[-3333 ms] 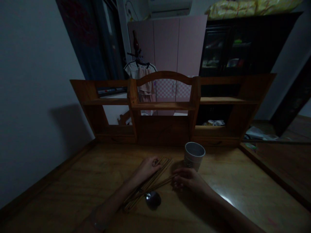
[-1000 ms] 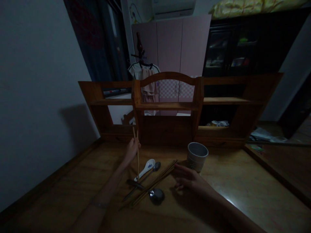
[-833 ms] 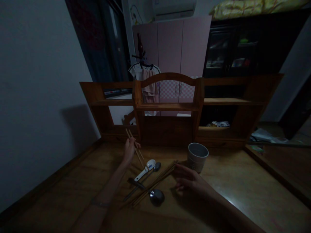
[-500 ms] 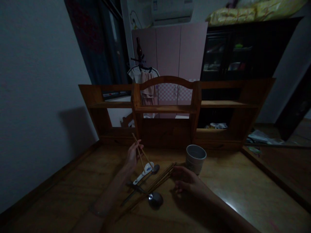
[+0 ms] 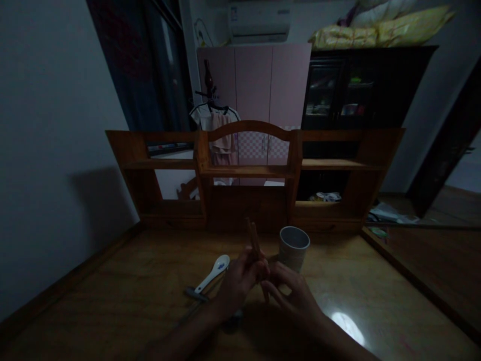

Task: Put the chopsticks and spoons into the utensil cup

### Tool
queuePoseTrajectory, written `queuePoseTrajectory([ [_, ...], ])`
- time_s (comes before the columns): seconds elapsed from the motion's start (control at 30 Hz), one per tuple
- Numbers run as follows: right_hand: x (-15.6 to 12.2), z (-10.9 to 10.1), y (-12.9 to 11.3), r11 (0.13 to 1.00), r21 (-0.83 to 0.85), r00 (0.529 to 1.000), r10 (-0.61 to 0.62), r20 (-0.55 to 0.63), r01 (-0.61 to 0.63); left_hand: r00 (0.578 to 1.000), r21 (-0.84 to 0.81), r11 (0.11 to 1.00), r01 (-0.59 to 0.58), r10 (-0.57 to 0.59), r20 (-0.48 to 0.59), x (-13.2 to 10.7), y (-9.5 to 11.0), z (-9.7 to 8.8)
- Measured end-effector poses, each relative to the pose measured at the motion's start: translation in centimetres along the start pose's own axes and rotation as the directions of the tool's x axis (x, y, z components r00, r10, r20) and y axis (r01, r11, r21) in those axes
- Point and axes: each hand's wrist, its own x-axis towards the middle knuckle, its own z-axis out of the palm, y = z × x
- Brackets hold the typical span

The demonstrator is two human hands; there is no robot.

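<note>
1. Holding, in the head view, thin wooden chopsticks (image 5: 254, 238) with left hand (image 5: 240, 276) closed around them, just left of grey cup (image 5: 294, 253).
2. Having right hand (image 5: 291, 288) at their lower part, with fingers bent; real grip or only touch, cannot tell.
3. Seeming to gather the bundle evenly; calling next, by judgement, for steady fingers and level ends.
4. Seeing white spoon (image 5: 213, 273) farther left of the cup.
5. Finding no readable writing; only label (image 5: 233, 13) on air conditioner (image 5: 259, 22), high behind the cup, too small for reading.
</note>
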Motion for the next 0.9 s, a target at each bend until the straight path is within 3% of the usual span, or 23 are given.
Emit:
queuePoseTrajectory([
  [0.17,0.0,0.1,0.9,1.0,0.015,1.0,-0.011,-0.023,0.011,0.997,0.272,0.961,-0.059,0.069,-0.027,-0.1,-0.3,0.0],
  [0.27,0.0,-0.1,0.9,1.0,0.005,0.999,-0.005,-0.038,0.005,0.991,0.367,0.921,-0.131,0.13,0.025,0.0,-0.4,-0.2],
  [0.5,-0.1,-0.4,0.9,0.999,0.036,1.0,0.017,0.009,-0.018,0.987,0.423,0.892,-0.159,0.144,0.067,-0.3,-1.2,-0.4],
  [0.67,-0.1,-0.4,1.4,0.999,0.007,0.998,-0.036,0.054,0.036,0.982,0.41,0.893,-0.186,0.164,0.09,-0.5,-1.5,-0.1],
  [0.9,-0.2,-0.4,1.7,1.0,-0.026,0.998,-0.006,0.068,0.007,0.986,0.399,0.903,-0.157,0.123,0.11,-0.5,-1.7,0.2],
])
